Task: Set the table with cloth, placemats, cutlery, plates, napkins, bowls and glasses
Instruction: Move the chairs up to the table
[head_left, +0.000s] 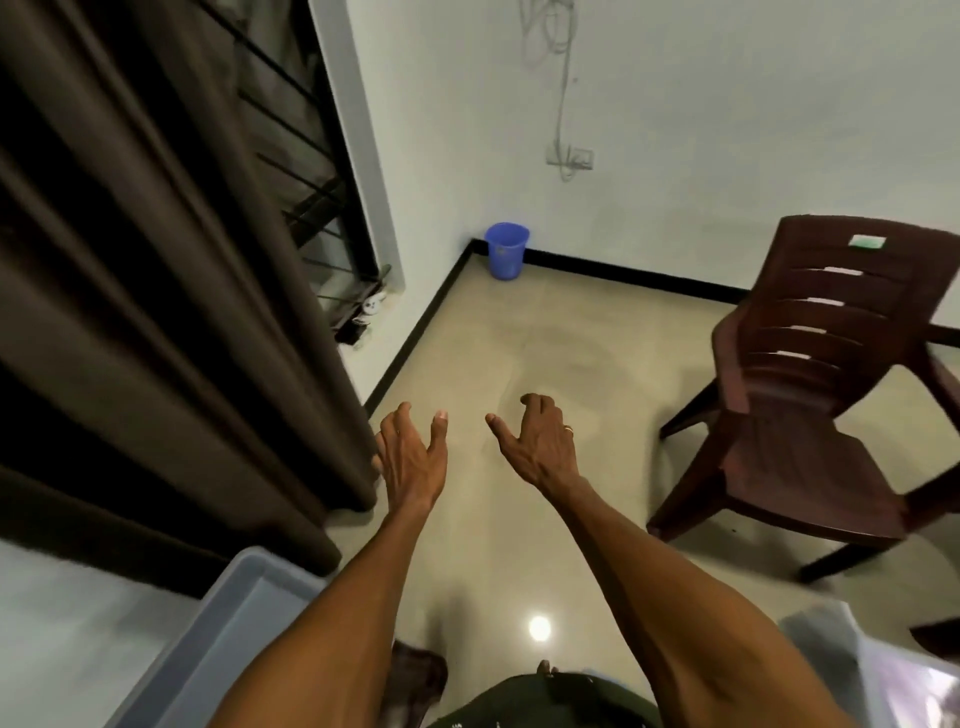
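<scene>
Both arms stretch forward over the beige tiled floor. My left hand (413, 457) hangs in the air beside the dark curtain, fingers relaxed and spread, holding nothing. My right hand (537, 441) floats a little to the right of it, fingers loosely curled downward, also empty, with a ring on one finger. A pale blue plastic tub (218, 639) sits at the lower left below my left forearm. No cloth, plates, cutlery or glasses show in this view.
A dark brown curtain (156, 312) fills the left side. A brown plastic chair (810, 415) stands at the right. A blue bucket (506, 250) sits in the far corner by the white wall. Something pale and glossy (904, 686) shows at the bottom right edge.
</scene>
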